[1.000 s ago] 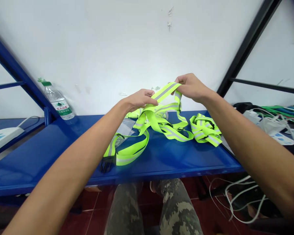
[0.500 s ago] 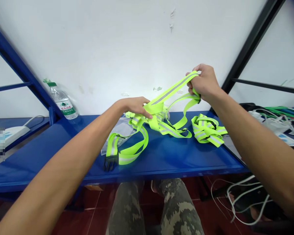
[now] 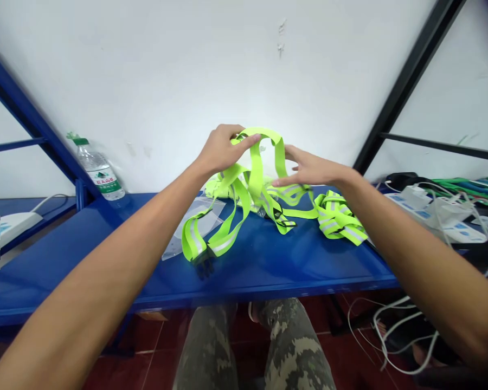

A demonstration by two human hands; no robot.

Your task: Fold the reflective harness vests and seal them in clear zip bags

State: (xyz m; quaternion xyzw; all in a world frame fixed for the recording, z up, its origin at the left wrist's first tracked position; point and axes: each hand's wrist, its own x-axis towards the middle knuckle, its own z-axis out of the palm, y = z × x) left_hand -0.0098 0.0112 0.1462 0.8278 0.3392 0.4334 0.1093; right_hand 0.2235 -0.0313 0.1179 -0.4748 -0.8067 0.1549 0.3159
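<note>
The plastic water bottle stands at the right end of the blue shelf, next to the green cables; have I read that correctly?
Not quite: the head view shows the plastic water bottle standing at the left end of the blue shelf, not the right. The green cables are off at the far right, away from it.

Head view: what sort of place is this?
Probably a plain workroom or storeroom: a blue metal shelf against a bare white wall, a power strip with loose cables, and reflective straps.
</note>
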